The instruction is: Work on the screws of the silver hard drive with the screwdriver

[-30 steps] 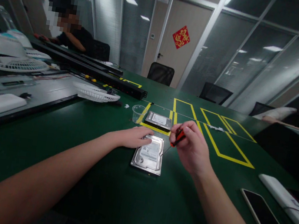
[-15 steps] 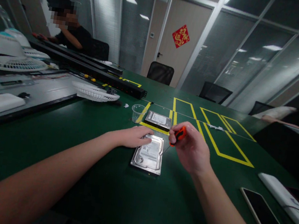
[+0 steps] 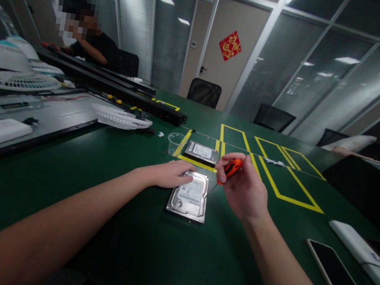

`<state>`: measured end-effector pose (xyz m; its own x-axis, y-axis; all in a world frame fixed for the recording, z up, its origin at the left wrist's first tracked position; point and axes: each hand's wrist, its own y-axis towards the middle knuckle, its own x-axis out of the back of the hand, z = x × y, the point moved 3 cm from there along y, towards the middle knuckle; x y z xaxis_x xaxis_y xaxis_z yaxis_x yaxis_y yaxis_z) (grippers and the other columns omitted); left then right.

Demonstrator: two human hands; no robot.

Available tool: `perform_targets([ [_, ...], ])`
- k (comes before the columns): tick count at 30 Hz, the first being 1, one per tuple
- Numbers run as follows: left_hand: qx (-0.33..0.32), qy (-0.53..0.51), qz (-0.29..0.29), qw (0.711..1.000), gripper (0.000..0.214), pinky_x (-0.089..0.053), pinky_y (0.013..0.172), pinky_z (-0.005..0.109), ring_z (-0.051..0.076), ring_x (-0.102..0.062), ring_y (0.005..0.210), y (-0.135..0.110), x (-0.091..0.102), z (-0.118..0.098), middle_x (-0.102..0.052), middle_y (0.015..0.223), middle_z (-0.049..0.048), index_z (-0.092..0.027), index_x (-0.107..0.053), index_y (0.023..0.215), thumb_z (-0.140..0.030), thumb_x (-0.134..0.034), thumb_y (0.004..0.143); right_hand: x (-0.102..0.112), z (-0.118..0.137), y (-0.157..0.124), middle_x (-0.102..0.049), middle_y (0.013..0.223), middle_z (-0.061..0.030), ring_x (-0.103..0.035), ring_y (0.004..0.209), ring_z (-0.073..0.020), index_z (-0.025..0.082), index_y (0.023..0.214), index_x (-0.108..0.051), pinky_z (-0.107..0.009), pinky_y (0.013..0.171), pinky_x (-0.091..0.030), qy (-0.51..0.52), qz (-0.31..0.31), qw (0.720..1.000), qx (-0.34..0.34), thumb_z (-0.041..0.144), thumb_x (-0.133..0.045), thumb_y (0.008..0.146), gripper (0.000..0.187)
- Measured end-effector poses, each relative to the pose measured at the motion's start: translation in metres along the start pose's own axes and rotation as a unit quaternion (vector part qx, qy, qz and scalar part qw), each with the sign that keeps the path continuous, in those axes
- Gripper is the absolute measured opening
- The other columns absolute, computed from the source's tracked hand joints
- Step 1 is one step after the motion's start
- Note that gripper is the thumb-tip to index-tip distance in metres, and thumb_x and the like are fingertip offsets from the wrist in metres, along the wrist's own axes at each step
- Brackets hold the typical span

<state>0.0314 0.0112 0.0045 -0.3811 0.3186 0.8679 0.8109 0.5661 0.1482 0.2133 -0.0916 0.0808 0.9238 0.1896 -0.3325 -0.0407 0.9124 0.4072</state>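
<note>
A silver hard drive [image 3: 190, 199] lies label up on the green table in front of me. My left hand [image 3: 169, 174] holds it at its far left corner, thumb across the label and fingers along the far edge. In my right hand [image 3: 245, 189] is an orange and black screwdriver [image 3: 233, 168], held by the handle. Its thin shaft slants down left, and the tip meets the drive's right edge; whether it sits in a screw is too small to tell. Just beyond, a second hard drive [image 3: 202, 152] lies inside a yellow tape outline.
A clear plastic cup [image 3: 176, 144] stands left of the second drive. Fan parts [image 3: 120, 117] and a large metal panel [image 3: 62, 114] occupy the left. A phone [image 3: 343, 284] and a white power bank-like box [image 3: 362, 254] lie at right. Two people sit farther off.
My right hand has shifted its fingers and turned the screwdriver handle slightly; the handle now tilts a little more to the right. My left hand and the drive look unmoved.
</note>
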Motion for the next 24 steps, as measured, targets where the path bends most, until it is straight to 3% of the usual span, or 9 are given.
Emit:
perform_targets([
  [3, 0.004, -0.003, 0.001, 1.0, 0.047, -0.04, 0.114, 0.044, 0.03, -0.053, 0.135, -0.0004, 0.0004, -0.0001, -0.058, 0.146, 0.0126, -0.02, -0.055, 0.141, -0.048, -0.045, 0.105, 0.0008, 0.0001, 0.0009, -0.067, 0.08, -0.0063, -0.05, 0.063, -0.0164, 0.021, 0.091, -0.074, -0.033, 0.063, -0.039, -0.001, 0.001, 1.0, -0.008, 0.037, -0.046, 0.102, 0.034],
  [14, 0.004, 0.003, -0.002, 1.0, 0.047, -0.04, 0.113, 0.043, 0.03, -0.054, 0.134, 0.0002, -0.0002, 0.0011, -0.058, 0.146, 0.0122, -0.02, -0.054, 0.141, -0.049, -0.045, 0.105, 0.0024, 0.0025, -0.0013, -0.067, 0.087, -0.005, -0.06, 0.075, -0.0168, 0.02, 0.084, -0.066, -0.03, 0.066, -0.042, -0.011, 0.0, 1.0, 0.001, 0.025, -0.06, 0.096, 0.014],
  [21, 0.001, 0.002, -0.004, 1.0, 0.048, -0.04, 0.114, 0.042, 0.029, -0.054, 0.134, -0.0001, -0.0013, 0.0029, -0.058, 0.147, 0.012, -0.02, -0.054, 0.142, -0.049, -0.045, 0.105, -0.0006, 0.003, -0.0019, -0.068, 0.086, -0.0024, -0.051, 0.062, -0.0135, 0.023, 0.091, -0.064, -0.029, 0.061, -0.037, 0.0, -0.002, 1.0, -0.008, 0.024, -0.062, 0.095, 0.005],
  [24, 0.0, 0.0, -0.003, 1.0, 0.048, -0.04, 0.114, 0.042, 0.029, -0.054, 0.134, -0.0003, -0.0012, 0.0025, -0.058, 0.146, 0.0123, -0.02, -0.054, 0.142, -0.05, -0.044, 0.105, -0.0002, 0.0024, -0.0013, -0.066, 0.083, -0.0038, -0.05, 0.063, -0.0147, 0.022, 0.095, -0.07, -0.031, 0.061, -0.037, -0.012, 0.003, 1.0, -0.004, 0.034, -0.055, 0.1, 0.02],
])
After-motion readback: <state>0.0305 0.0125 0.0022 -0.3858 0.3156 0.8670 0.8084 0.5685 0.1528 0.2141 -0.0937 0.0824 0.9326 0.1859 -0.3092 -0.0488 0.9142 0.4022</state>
